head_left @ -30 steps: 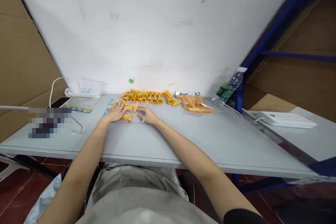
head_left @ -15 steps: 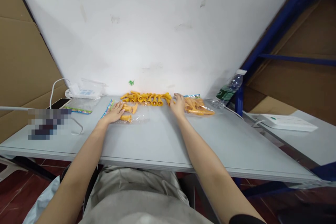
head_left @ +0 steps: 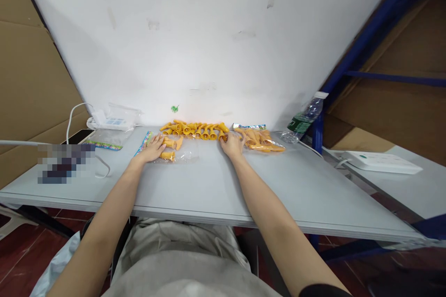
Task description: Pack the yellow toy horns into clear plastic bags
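Viewing through the head camera, I take the row of yellow pieces [head_left: 190, 130] as reference. It lies near the white panel [head_left: 212, 46] at the table's [head_left: 195, 190] back, which probably acts as a backstop against rolling. The left hand [head_left: 154, 149] is laid flat, fingers extended and grasping nothing, on a transparent bag [head_left: 187, 156] in front of the row's left end; I judge that its weight keeps the slick film from sliding. Orange pieces [head_left: 168, 156] inside show beside the fingers. The right hand [head_left: 232, 145] is at the row's right end, fingers curled at the last piece [head_left: 222, 136]; I cannot tell whether they have closed on it. A filled bag [head_left: 256, 127] lies just right of the row, seemingly placed sideways to leave frontal reach. The bottle [head_left: 303, 120] is farther right of the row.
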Motion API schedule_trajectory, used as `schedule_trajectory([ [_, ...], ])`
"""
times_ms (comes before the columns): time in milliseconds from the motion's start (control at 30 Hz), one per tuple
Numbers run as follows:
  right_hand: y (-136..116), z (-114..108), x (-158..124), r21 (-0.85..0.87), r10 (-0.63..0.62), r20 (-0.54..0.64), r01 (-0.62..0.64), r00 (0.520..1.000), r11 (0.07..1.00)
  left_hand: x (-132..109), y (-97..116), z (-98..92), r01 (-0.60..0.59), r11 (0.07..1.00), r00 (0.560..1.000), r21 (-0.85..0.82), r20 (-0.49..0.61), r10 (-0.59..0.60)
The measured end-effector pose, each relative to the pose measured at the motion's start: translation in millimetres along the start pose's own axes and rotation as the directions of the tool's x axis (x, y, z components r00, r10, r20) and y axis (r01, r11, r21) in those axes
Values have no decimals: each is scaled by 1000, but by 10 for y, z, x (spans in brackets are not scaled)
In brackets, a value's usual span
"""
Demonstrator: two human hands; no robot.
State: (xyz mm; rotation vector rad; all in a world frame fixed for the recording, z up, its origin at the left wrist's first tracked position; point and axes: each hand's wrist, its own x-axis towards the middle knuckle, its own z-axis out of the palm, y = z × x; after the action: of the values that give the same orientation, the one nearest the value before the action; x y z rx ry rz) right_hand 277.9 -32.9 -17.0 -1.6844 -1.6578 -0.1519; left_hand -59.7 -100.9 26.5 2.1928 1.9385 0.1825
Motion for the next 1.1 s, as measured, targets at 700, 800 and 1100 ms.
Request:
schedule_trajectory([
  [700, -375, -277, -13, 235, -103, -199, 149, 975, 961, -13, 14, -16, 13, 1000, 1000, -9, 19, -13],
  [800, -445, -325, -1, 283, -103, -245, 173, 964, 943, -9, 10, -11, 11, 1000, 1000, -10, 13, -11],
  [1100, -612, -462, -20, 299, -188, -319, 286, 929, 910, 24, -35, 26, -14, 1000, 1000, -23, -1, 14],
])
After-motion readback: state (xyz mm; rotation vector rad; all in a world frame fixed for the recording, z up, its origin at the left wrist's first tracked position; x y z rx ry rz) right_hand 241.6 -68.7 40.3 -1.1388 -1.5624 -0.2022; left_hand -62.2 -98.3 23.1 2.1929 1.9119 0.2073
